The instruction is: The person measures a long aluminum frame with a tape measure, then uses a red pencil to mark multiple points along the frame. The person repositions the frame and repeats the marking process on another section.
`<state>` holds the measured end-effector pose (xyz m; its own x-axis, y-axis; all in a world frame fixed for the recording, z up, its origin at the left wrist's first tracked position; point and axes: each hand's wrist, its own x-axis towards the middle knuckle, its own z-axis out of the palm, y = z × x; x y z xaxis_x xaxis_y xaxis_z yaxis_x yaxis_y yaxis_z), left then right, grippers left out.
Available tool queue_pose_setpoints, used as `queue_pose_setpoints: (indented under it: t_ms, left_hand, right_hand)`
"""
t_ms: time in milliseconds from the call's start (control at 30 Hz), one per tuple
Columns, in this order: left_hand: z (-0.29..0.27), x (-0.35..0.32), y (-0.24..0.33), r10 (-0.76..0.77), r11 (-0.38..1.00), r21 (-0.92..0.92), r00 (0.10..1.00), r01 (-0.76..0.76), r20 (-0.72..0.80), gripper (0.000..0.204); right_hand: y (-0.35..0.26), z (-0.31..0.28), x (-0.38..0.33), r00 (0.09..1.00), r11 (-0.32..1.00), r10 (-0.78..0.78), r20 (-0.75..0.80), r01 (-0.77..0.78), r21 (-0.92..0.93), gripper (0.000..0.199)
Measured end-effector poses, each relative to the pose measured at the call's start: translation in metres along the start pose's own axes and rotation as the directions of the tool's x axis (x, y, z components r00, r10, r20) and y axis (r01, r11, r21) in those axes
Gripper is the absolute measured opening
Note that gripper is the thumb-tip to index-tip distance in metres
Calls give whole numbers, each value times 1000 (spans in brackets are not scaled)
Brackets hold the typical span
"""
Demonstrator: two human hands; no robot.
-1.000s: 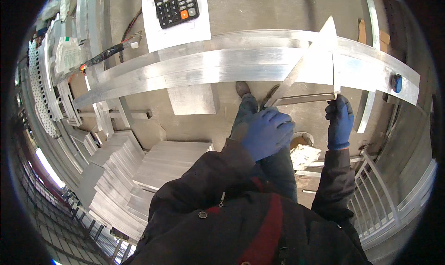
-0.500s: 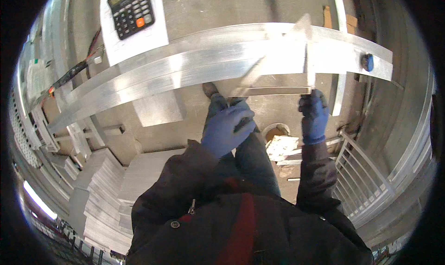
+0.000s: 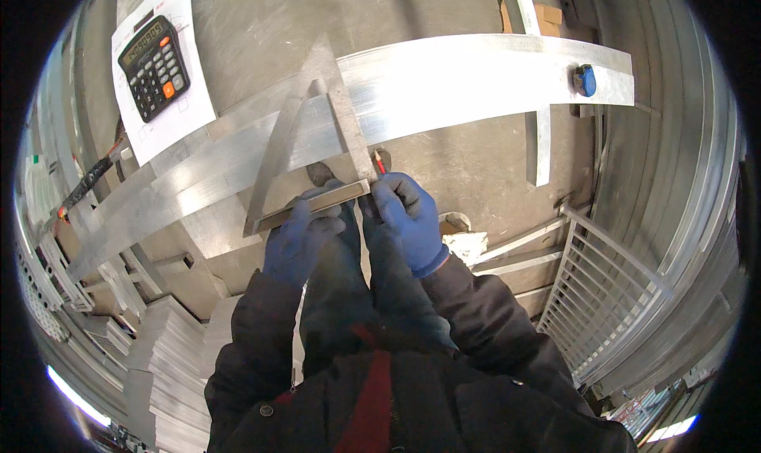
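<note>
A metal triangle square lies across the long, shiny metal bar, its thick edge towards me. My left hand, in a blue glove, is closed on that thick edge. A red pencil sticks up from the pinched fingers of my gloved right hand, its tip beside the square's right arm. The right fingers are close to the square's near right corner; whether they touch it I cannot tell.
A black calculator rests on a paper sheet at far left. A small blue object sits on the bar's right end. Stacked pale panels stand at lower left, a barred metal frame at right.
The square has moved left along the bar. My left hand now grips its thick edge. My right hand, earlier at the square's corner, has come left too and now shows a red pencil.
</note>
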<state>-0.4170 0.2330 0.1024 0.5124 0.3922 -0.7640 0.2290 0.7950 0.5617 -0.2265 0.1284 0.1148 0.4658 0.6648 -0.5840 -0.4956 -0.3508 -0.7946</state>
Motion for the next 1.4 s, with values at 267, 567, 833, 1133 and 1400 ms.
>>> queue_pose_setpoints:
  t_ms: [267,567,833,1133,1400]
  left_hand:
    - [-10,9,-20,24,959,-282,1000,-18,17,57]
    - [-16,23,-24,78,922,-386,993,-39,86,54]
    - [-13,29,-27,76,897,-441,996,-46,52,50]
    - [-10,33,-17,82,889,-454,996,-63,22,44]
    - [-15,36,-18,78,861,-506,996,-52,30,41]
  right_hand:
    - [5,-7,9,998,996,60,2,-60,-59,17]
    - [7,-22,17,1000,998,13,18,-12,-66,21]
    - [0,-50,31,997,989,48,52,-40,-139,27]
    - [-5,-58,43,992,992,122,27,-121,-38,30]
    - [-7,-57,48,991,992,125,57,-124,-17,30]
